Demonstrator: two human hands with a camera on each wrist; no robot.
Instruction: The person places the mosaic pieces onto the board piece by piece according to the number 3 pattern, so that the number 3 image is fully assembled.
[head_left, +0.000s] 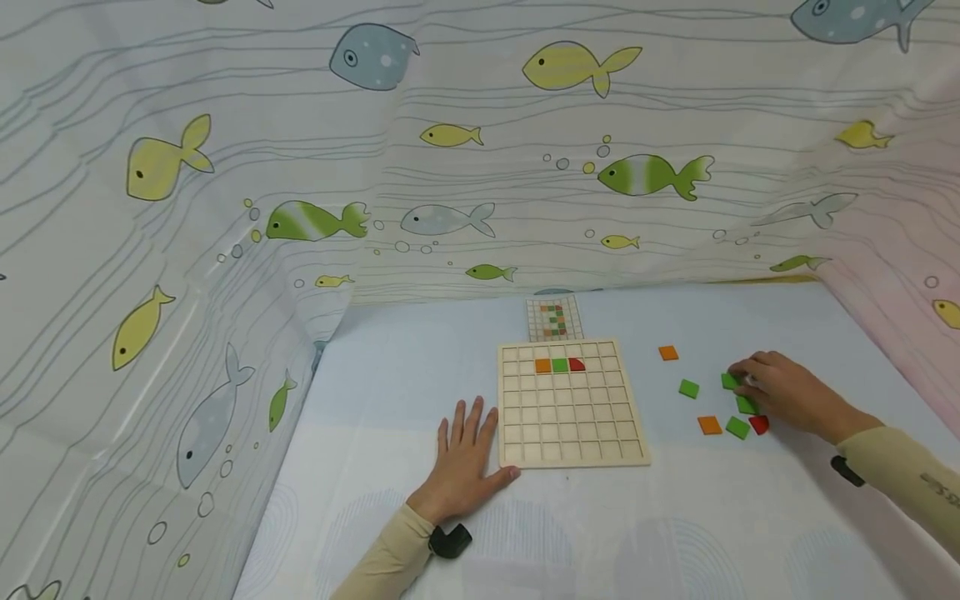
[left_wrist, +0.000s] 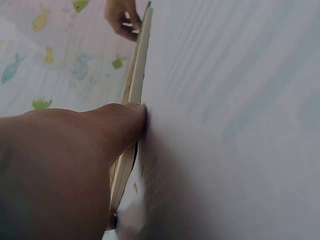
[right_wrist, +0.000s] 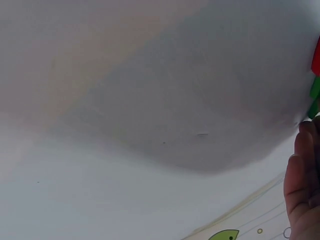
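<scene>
R-hand (head_left: 786, 392) w/ grn tile (head_left: 728, 381); sleeve txt (head_left: 940, 488) illeg.

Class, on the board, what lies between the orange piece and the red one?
A green piece lies between them on the board; the head view shows it.

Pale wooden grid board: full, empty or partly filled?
Partly filled: orange square tile, green square tile and red rounded tile inside; other cells bare.

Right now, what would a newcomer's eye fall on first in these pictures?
Probably the pale grid board on the table, with orange, green and red pieces in one row near its far edge. Next, the left hand at the board's left edge and the right hand at loose coloured tiles farther right. Printed fish brighten the cloth behind.
</scene>
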